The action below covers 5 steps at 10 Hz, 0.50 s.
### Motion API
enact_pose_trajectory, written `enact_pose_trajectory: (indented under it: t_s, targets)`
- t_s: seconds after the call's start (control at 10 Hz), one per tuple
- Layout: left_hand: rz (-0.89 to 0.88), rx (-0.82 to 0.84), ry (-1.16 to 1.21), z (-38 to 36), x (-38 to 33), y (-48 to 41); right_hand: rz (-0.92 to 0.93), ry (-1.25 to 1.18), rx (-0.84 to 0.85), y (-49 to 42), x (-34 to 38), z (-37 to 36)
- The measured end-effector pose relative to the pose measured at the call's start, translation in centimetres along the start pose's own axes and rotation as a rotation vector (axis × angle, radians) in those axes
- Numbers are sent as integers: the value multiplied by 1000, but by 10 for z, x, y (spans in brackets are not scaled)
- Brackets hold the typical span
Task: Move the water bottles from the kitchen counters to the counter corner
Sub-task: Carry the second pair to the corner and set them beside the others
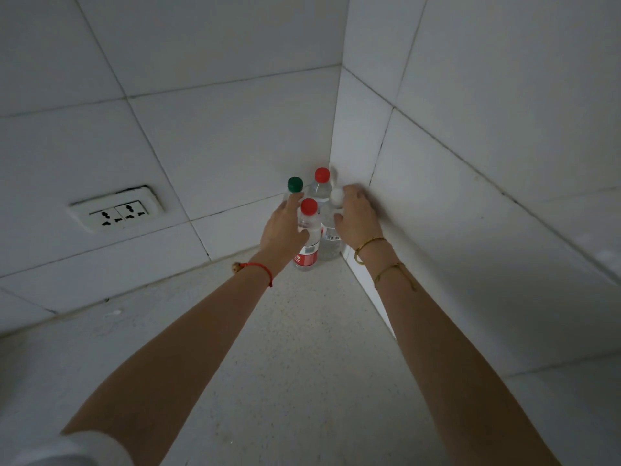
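Four clear water bottles stand together in the counter corner. At the back are a green-capped bottle point(295, 184) and a red-capped bottle point(322, 175). In front of them stands a red-capped bottle with a red label point(306, 255); my left hand point(281, 230) grips it, thumb across its front and fingers behind it toward the green cap. A white-capped bottle point(331, 242) stands against the right wall, and my right hand point(357, 220) is closed around its upper part. The lower bodies of the back bottles are hidden.
The speckled counter point(302, 348) runs toward me from the corner. White tiled walls close it in at the back and on the right. A double wall socket point(117, 211) sits on the back wall to the left.
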<state>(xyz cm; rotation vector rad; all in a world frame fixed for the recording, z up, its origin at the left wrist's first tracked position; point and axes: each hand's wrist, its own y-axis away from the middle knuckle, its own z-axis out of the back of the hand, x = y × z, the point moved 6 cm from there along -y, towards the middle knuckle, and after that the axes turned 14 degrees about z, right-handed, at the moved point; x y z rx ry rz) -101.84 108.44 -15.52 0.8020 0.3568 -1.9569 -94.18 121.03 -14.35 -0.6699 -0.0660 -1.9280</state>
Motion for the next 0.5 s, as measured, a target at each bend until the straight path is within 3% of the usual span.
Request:
enact_pose_trajectory:
  t_s: [0.5]
  targets:
    - [12,41,-35,8,11,18,-20,16,15,18,12,2]
